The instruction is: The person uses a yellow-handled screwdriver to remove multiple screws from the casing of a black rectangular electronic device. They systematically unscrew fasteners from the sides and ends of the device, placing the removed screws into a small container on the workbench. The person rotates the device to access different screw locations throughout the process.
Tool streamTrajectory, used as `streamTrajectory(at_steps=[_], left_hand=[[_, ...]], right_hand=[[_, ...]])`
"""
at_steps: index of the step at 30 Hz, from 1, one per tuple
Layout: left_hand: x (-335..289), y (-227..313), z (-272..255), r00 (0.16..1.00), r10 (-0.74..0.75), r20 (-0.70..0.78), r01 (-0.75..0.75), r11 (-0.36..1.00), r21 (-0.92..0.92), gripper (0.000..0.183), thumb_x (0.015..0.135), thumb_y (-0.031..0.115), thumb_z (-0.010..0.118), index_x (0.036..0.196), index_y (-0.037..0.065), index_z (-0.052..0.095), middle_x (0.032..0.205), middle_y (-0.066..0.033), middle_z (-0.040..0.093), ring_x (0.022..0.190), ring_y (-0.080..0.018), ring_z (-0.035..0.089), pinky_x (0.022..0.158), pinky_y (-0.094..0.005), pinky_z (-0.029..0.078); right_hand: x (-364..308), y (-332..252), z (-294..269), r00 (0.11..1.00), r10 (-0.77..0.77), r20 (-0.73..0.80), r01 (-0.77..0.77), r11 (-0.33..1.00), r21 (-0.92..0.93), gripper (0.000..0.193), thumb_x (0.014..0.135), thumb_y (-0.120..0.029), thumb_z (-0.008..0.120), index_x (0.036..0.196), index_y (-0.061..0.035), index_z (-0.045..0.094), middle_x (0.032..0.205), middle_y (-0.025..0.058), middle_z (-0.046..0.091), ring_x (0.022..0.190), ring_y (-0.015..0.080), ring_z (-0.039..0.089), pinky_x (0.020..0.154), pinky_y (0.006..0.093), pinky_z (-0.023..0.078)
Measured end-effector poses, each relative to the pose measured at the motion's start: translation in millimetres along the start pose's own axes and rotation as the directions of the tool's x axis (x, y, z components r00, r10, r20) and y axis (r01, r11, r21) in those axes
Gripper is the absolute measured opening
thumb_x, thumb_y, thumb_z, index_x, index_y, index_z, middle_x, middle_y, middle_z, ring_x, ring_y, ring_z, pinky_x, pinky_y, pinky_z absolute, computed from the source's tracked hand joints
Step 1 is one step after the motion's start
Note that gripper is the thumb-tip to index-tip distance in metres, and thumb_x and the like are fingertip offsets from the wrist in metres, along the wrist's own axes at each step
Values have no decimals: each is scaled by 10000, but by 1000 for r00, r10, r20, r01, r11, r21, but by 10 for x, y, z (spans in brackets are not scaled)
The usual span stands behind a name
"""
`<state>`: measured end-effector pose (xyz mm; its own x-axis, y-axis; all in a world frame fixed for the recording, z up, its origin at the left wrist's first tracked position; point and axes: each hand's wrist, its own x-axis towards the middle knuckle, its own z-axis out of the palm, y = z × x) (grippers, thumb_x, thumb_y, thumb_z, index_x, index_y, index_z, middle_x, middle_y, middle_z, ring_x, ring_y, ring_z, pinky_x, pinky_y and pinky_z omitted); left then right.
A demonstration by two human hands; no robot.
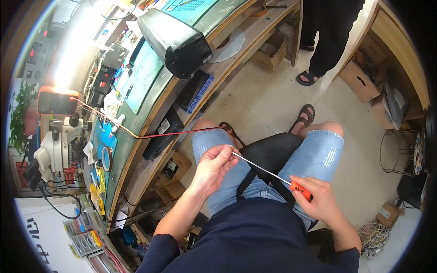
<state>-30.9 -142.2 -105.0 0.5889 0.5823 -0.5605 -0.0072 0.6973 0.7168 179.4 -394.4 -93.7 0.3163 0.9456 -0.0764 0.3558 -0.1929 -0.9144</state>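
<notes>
Over my lap, a screwdriver with a long thin metal shaft (264, 169) and an orange-and-black handle (301, 191) lies slantwise between my hands. My right hand (318, 199) is wrapped round the handle. At the other end my left hand (214, 167) pinches the shaft near its tip; the tip itself is hidden by the fingers or too small to make out. Below the shaft, between my thighs, is a black object (268, 152) with strap-like bands whose kind I cannot tell. A red-and-black cable (175, 133) stretches from the workbench to above my left knee.
The workbench (154, 107) on my left carries a black-and-silver box-shaped thing (175, 43), an orange-framed meter (58, 101), a microscope (57, 148) and a tape roll (107, 158). Another person's legs (330, 34) stand ahead. Cardboard boxes (359, 82) and a cable heap (374, 239) are at right.
</notes>
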Motion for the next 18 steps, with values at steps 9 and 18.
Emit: streamTrajectory(at_steps=[9,18], left_hand=[[33,550,171,993,3,120,-26,980,199,185,1022,157,671,1103,-7,697,1057,-145,742,956,-200,757,842,-261,645],[250,820,356,969,74,234,-140,950,281,191,1027,191,670,1099,14,679,1031,-117,726,886,-183,733,802,-286,635]], right_hand=[[-41,29,65,979,190,76,-200,818,539,254,949,-19,686,1189,34,621,966,108,761,711,111,679,644,266,560],[49,-11,110,975,219,49,-192,701,686,303,936,-48,727,1204,30,609,1037,99,758,919,132,714,833,278,563]])
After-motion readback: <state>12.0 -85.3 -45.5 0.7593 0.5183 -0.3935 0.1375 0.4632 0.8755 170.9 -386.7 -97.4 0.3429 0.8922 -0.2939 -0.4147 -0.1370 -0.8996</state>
